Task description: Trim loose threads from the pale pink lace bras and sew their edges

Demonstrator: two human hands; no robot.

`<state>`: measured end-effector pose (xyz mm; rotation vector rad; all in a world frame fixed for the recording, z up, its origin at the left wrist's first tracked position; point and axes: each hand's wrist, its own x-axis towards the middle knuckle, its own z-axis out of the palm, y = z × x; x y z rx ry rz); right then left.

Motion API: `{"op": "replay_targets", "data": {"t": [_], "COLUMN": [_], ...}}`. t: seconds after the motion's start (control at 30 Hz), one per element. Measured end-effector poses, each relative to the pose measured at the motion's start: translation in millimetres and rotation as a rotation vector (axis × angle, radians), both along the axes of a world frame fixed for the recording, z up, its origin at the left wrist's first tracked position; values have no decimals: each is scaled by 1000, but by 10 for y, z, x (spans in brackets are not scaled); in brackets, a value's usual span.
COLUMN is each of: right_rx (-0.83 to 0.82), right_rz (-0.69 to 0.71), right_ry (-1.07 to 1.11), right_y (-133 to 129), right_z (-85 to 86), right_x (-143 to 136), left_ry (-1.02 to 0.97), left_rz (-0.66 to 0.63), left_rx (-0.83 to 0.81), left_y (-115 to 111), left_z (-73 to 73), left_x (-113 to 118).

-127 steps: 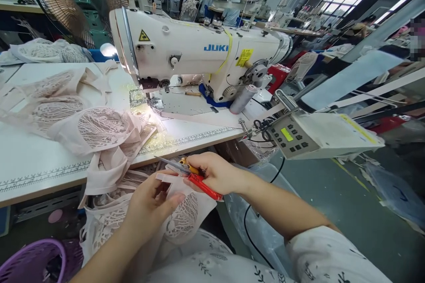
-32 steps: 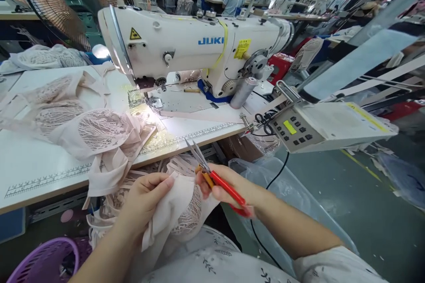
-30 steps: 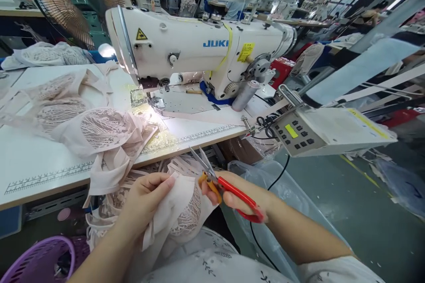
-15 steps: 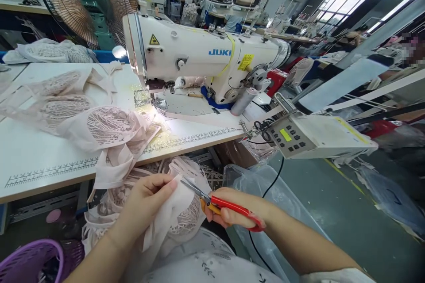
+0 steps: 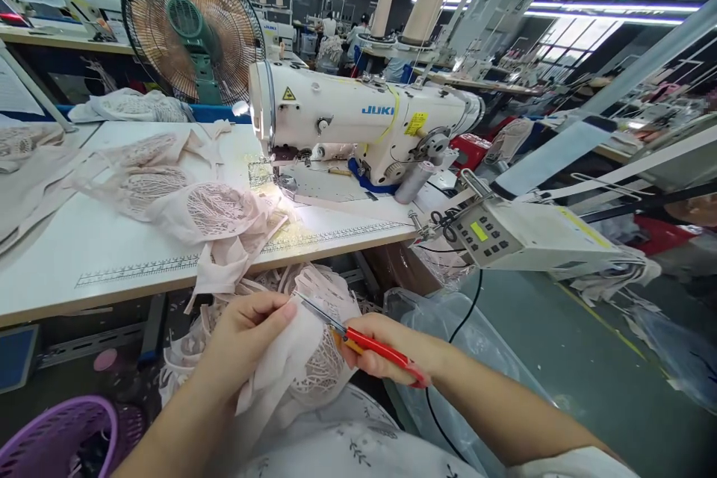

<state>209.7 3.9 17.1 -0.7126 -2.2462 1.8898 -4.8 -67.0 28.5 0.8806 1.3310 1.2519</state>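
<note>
Red-handled scissors (image 5: 370,340): held at the lower centre of the frame, slanted up and left, the 2 blades (image 5: 322,313) nearly together along the fabric's upper edge.
Right hand (image 5: 395,330): closed round the scissor handles.
Left hand (image 5: 246,336): closed in a pinch, the fabric's top corner gripped between thumb and forefinger, just beside the blade tips.
Pale lace piece (image 5: 291,347): hung from the left hand at the lower centre, its netted panel to the right and below the blades.
Blade tips: pointed toward the pinching fingers, so short, shallow snips seem best; whether thread or cloth is caught between the blades cannot be told.
Fabric edge: best kept flat and lightly taut, with the loose cloth and netting held clear of the cut.
Other lace pieces (image 5: 207,213): heaped left of centre on the white table (image 5: 61,254), with more hung below its edge.
Sewing machine (image 5: 325,101): placed above centre, its needle area brightly lit.
Purple basket (image 5: 112,418): seen at the lower left.
</note>
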Motion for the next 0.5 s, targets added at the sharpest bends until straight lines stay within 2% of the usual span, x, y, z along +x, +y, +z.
{"op": "replay_targets", "data": {"t": [0.13,0.27,0.33,0.4,0.5], "right_rx": [10,-102,-96,-1,265], "right_rz": [99,11,-45,-102,-196], "right_ry": [108,162,204,216,155], "right_y": [-37,-48,3,99,301], "right_z": [91,73,64,77,138], "right_x": [-89,-126,-127,-135,-201], "left_ry": [-6,-3,20,27,41], "left_rz": [55,83,79,52,57], "left_rx": [24,31,42,44,24], "left_y": [-70,-108,-108,-98,-101], "left_z": [58,69,32,-14,-28], "left_x": [2,-32,-82,-142,-257]}}
